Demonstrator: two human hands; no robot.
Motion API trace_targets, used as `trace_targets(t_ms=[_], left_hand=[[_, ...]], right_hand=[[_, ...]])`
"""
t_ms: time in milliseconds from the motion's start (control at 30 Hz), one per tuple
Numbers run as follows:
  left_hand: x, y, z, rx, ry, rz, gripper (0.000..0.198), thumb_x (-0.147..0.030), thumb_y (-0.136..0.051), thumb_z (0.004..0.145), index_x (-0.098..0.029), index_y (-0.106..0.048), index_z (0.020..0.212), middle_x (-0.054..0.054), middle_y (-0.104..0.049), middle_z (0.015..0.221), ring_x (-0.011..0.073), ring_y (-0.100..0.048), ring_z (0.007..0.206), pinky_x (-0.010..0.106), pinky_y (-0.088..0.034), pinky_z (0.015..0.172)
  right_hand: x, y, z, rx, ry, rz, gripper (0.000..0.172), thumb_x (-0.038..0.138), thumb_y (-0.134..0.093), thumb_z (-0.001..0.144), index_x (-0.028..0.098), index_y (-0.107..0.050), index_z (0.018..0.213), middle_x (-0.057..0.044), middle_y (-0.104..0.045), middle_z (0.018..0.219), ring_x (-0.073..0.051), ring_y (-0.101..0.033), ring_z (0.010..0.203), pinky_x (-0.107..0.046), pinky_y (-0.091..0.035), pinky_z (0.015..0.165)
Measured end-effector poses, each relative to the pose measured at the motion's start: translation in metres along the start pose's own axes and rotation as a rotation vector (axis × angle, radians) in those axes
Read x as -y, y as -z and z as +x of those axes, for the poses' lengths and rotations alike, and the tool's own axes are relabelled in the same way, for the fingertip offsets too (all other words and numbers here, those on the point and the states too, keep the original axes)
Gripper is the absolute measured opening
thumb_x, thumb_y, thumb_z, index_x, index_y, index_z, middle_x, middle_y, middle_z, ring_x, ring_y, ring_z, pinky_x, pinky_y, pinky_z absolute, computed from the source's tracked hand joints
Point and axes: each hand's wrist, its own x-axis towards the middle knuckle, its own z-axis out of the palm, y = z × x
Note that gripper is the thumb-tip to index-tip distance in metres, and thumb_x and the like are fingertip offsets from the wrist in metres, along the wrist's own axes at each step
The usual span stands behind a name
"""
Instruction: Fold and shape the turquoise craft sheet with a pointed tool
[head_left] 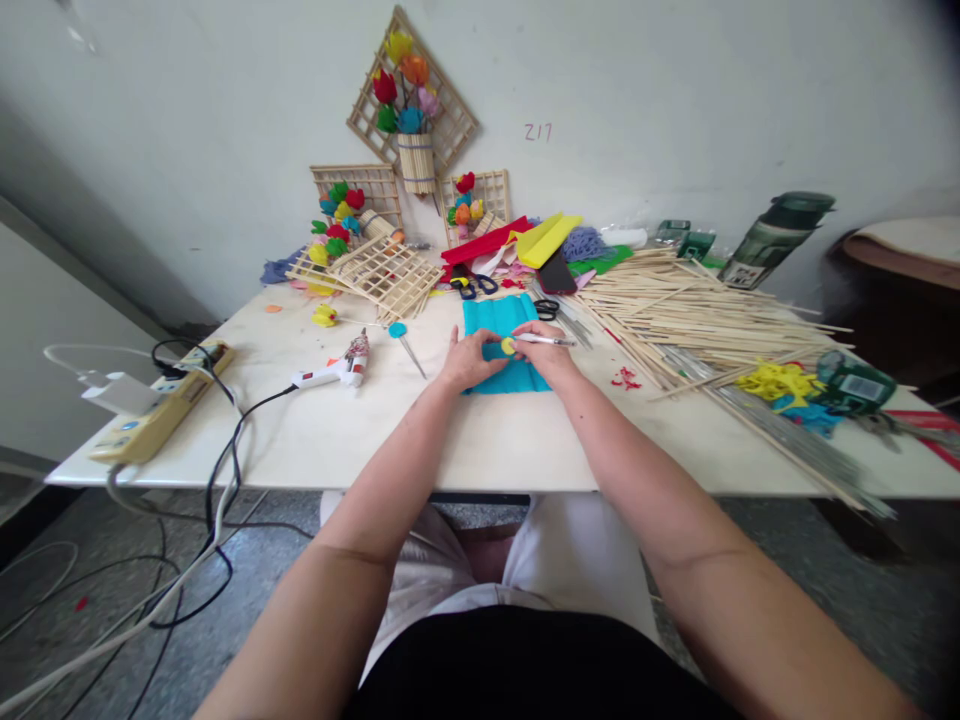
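Surroundings: surface (pixel 480 440) is pale and crowded along its far half, with bare room only at the near edge.
Left side: glue gun (pixel 337 370) lies well to the left of the hands, its cord trailing toward a power strip (pixel 157 415) at the left edge.
Nearby left: small blue disc on a wire (pixel 401 335) lies between the glue gun and the blue sheet.
Far side: two pairs of scissors (pixel 474 285) lie just behind the blue sheet, among coloured paper scraps.
Right side: heap of bamboo sticks (pixel 690 315) spreads out close to the right hand, with metal wires (pixel 795 440) running toward the near right corner.
Back wall: wooden lattice frames with paper flowers (pixel 409 100) hang and lean there, well apart from the hands.
Blue sheet: blue crepe paper (pixel 499 325), pleated and rectangular, lies flat at the centre under both hands.
Yellow piece: small yellow disc (pixel 508 346), round and bright, sits over the blue sheet between the two hands.
Left hand: left hand (pixel 469 358) pinches the yellow disc with narrowed fingertips.
Right hand: right hand (pixel 546 355) is closed around a white pen (pixel 546 340), its tip meeting the yellow disc.
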Motion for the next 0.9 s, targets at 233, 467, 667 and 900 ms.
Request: trace_targets(t_ms=[233, 467, 667, 900], left_hand=[[0.004, -0.008, -0.002, 0.072, 0.010, 0.110, 0.060, -0.051, -0.061, 0.069, -0.027, -0.046, 0.122, 0.004, -0.055, 0.127, 0.0288, -0.044, 0.122, 0.062, -0.003, 0.108], [0.008, -0.008, -0.004, 0.038, 0.029, 0.112, 0.064, -0.055, -0.062, 0.066, -0.027, -0.048, 0.122, 0.005, -0.055, 0.127, 0.0293, -0.039, 0.125, 0.062, -0.001, 0.108], [0.010, -0.008, -0.003, 0.032, -0.028, 0.129, 0.061, -0.053, -0.060, 0.067, -0.025, -0.049, 0.120, 0.004, -0.058, 0.123, 0.0266, -0.035, 0.130, 0.055, -0.002, 0.112], [0.008, -0.007, -0.004, 0.016, -0.064, 0.135, 0.046, -0.048, -0.060, 0.069, -0.024, -0.053, 0.107, 0.004, -0.061, 0.117, 0.0240, -0.036, 0.130, 0.052, 0.002, 0.113]], right_hand=[[-0.013, 0.003, 0.004, -0.039, -0.032, -0.272, 0.016, 0.022, -0.062, 0.064, 0.022, -0.064, 0.080, 0.005, -0.061, 0.060, -0.011, -0.059, 0.049, -0.022, -0.045, 0.048], [-0.014, 0.002, -0.001, -0.009, 0.203, -0.573, 0.015, 0.026, -0.062, 0.065, 0.023, -0.066, 0.080, 0.002, -0.066, 0.072, -0.015, -0.060, 0.068, -0.026, -0.046, 0.065], [-0.002, 0.002, -0.009, 0.037, 0.244, -0.705, 0.017, 0.026, -0.054, 0.072, 0.023, -0.066, 0.083, -0.001, -0.068, 0.077, -0.016, -0.060, 0.073, -0.027, -0.044, 0.068], [-0.007, -0.003, -0.009, 0.039, 0.260, -0.799, 0.021, 0.025, -0.052, 0.072, 0.023, -0.065, 0.089, -0.002, -0.068, 0.080, -0.018, -0.060, 0.076, -0.027, -0.043, 0.066]])
